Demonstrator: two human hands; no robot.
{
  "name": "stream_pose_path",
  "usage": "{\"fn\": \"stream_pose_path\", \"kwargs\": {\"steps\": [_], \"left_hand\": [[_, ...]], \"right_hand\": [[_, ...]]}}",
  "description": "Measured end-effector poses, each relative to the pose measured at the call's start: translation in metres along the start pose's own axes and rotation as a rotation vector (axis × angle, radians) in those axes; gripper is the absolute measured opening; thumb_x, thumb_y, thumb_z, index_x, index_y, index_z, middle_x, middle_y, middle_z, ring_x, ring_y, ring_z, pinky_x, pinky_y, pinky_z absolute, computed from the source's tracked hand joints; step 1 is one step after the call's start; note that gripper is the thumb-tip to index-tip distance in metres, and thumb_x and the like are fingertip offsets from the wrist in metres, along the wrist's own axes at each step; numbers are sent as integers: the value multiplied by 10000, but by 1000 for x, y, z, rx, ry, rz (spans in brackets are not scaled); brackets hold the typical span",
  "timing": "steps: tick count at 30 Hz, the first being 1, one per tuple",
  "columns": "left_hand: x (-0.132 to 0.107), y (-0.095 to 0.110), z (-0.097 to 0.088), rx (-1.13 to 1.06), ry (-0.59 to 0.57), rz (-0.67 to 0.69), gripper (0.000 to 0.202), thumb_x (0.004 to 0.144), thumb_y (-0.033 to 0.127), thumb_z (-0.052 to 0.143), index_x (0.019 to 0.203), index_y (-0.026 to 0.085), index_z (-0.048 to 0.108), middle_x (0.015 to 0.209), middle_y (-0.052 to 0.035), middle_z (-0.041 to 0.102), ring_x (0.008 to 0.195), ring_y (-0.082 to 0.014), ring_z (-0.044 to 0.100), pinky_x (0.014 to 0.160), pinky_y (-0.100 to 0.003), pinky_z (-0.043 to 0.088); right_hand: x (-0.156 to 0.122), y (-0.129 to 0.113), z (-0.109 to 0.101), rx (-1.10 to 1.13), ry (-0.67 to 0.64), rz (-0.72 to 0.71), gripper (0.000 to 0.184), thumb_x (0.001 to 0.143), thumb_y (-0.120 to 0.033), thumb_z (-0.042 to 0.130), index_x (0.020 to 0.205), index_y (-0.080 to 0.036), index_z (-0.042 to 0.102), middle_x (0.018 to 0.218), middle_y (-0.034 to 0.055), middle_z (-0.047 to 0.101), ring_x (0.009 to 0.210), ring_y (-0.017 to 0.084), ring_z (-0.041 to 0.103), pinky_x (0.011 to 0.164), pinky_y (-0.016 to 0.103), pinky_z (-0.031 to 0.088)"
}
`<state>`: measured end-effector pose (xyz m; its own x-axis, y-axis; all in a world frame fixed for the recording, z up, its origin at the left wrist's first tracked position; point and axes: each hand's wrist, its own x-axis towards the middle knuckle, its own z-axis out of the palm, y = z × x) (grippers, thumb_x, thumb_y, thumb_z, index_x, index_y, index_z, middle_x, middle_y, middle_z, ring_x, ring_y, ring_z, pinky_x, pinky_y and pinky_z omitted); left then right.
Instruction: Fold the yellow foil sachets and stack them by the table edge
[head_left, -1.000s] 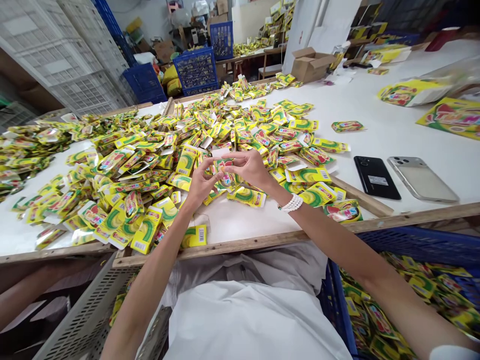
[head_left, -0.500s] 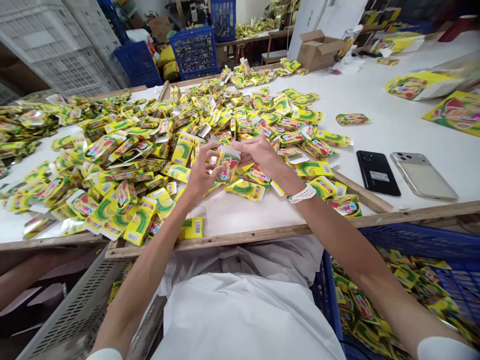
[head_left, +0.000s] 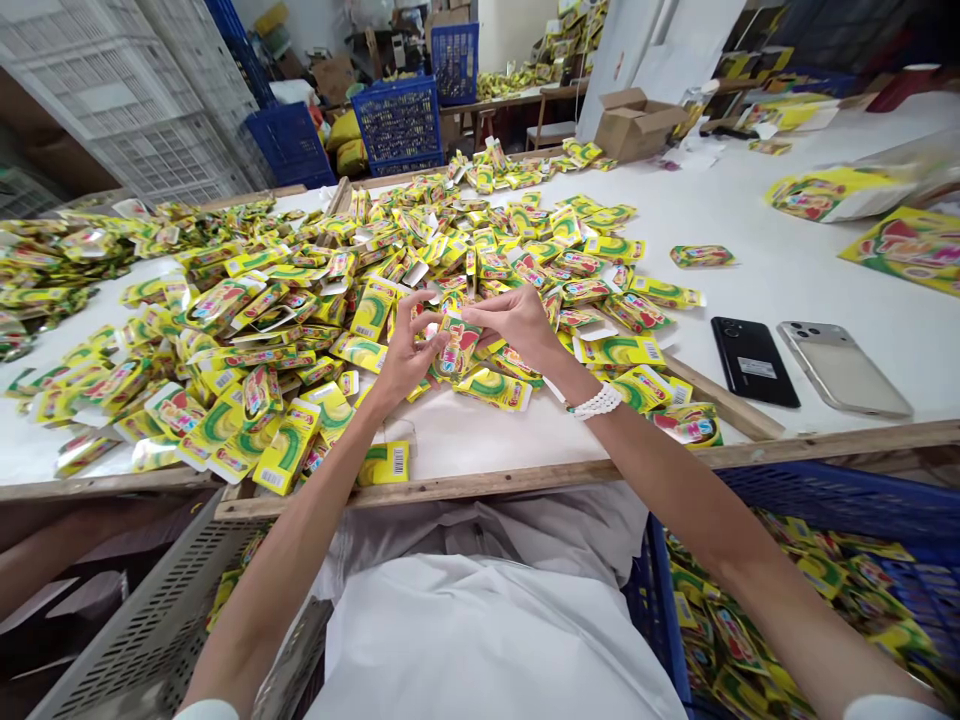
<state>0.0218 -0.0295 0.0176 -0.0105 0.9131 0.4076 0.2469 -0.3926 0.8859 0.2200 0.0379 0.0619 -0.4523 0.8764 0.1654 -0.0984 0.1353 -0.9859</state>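
Both hands meet over the white table [head_left: 757, 270], pinching one small yellow-and-green carton [head_left: 456, 347] between them. My left hand [head_left: 401, 352] grips its left side with curled fingers. My right hand [head_left: 514, 322], with a white bead bracelet [head_left: 592, 403] at the wrist, holds its upper right edge. Around and behind them lies a wide heap of flat yellow cartons [head_left: 300, 290]. Another carton [head_left: 495, 388] lies just beneath my hands.
Two phones, a black phone [head_left: 752, 360] and a silver phone [head_left: 841, 368], lie on the table at the right. A blue crate [head_left: 825, 490] of cartons stands at my right, a grey crate [head_left: 157, 620] at my left. A cardboard box [head_left: 634, 125] sits far back.
The carton has been turned and lowered slightly between my hands, its printed face now toward me. The camera view shifted a little; both hands stay together over the same spot.
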Motion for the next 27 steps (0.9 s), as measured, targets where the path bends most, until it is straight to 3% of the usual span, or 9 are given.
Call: {"fn": "stream_pose_path", "kwargs": {"steps": [5, 9, 11, 15, 20, 27], "left_hand": [[2, -2, 2, 59, 34, 48, 613, 981, 605, 732, 1462, 324, 478, 1342, -77, 651, 983, -137, 715, 687, -184, 649], [1, 2, -1, 52, 7, -3, 585, 986, 574, 727, 1455, 294, 516, 1304, -74, 670, 849, -108, 692, 592, -154, 606], [1, 2, -3, 45, 13, -31, 580, 987, 565, 722, 1461, 290, 532, 1280, -72, 682, 755, -93, 667, 509, -141, 561], [1, 0, -5, 56, 24, -51, 594, 985, 571, 722, 1487, 290, 578, 1314, -90, 675, 720, -96, 675, 463, -147, 535], [1, -2, -6, 99, 27, -55, 546, 964, 623, 737, 1374, 264, 699, 1271, -96, 664, 731, -111, 676, 454, -171, 549], [0, 6, -7, -11, -27, -124, 568, 956, 590, 763, 1411, 305, 576, 1330, -78, 624, 823, -121, 692, 480, -148, 578]], "right_hand": [[1, 5, 1, -132, 95, -100, 348, 755, -465, 919, 865, -137, 883, 800, 92, 811, 664, 231, 745, 602, 336, 649], [6, 12, -3, -236, 27, -180, 380, 812, -533, 878, 824, -153, 886, 820, 89, 812, 746, 245, 758, 656, 328, 633], [8, 15, -6, -266, -52, -210, 409, 833, -559, 846, 910, -162, 908, 873, 82, 825, 766, 238, 750, 663, 318, 610], [8, 17, -8, -470, -113, -321, 412, 866, -440, 811, 1161, -164, 895, 908, 56, 829, 745, 188, 671, 656, 279, 498], [5, 17, -3, -746, -85, -421, 319, 945, -331, 727, 1144, -145, 895, 749, 55, 771, 678, 147, 559, 669, 272, 402], [12, 21, 1, -532, -120, -387, 374, 926, -341, 762, 1247, -184, 872, 1097, 62, 847, 912, 216, 733, 746, 263, 519]]}}
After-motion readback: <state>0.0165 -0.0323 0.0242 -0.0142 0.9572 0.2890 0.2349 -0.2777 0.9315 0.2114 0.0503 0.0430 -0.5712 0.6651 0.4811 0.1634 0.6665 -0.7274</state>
